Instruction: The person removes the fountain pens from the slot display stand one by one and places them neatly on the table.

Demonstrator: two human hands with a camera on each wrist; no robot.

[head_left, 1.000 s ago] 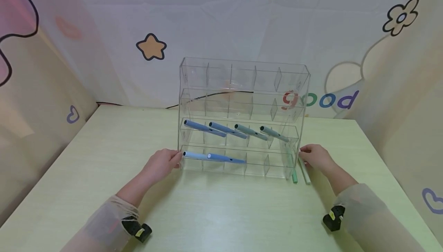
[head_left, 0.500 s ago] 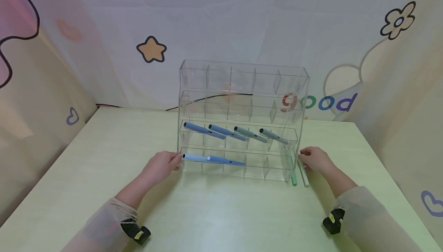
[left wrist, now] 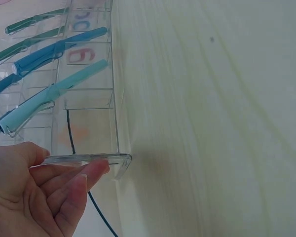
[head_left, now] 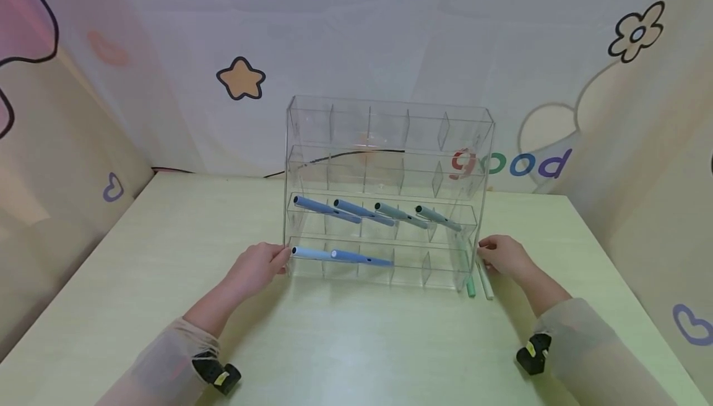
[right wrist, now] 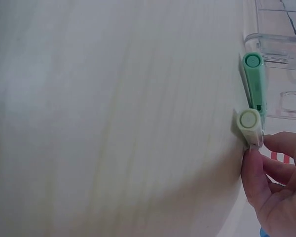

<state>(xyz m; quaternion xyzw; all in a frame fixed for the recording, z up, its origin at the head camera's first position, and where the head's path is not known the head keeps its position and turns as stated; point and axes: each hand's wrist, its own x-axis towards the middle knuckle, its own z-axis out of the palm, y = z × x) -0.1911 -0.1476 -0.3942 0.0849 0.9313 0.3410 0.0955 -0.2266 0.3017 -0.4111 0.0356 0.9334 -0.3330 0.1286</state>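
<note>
A clear acrylic pen rack point(head_left: 384, 174) with stepped, divided tiers stands upright on the table. My left hand point(head_left: 260, 267) pinches the lower part of its left side panel; in the left wrist view the thumb and fingers point(left wrist: 96, 170) lie on either side of that panel. At the rack's right side, my right hand point(head_left: 508, 256) holds a pale green pen point(right wrist: 249, 121) between thumb and fingertips. A darker green pen point(right wrist: 255, 81) lies beside it, close to the rack. On the lowest tier are a light blue pen point(head_left: 311, 253) and a blue pen point(head_left: 362, 259).
The tier above bears two blue pens, the left one point(head_left: 325, 209) at the rack's end, and two grey-green pens, one point(head_left: 437, 217) farthest right. A patterned cloth backdrop point(head_left: 362, 34) hangs behind the pale table point(head_left: 356, 344) and along both sides.
The head view shifts slightly. Both hands, the rack and the pens keep the same places relative to one another.
</note>
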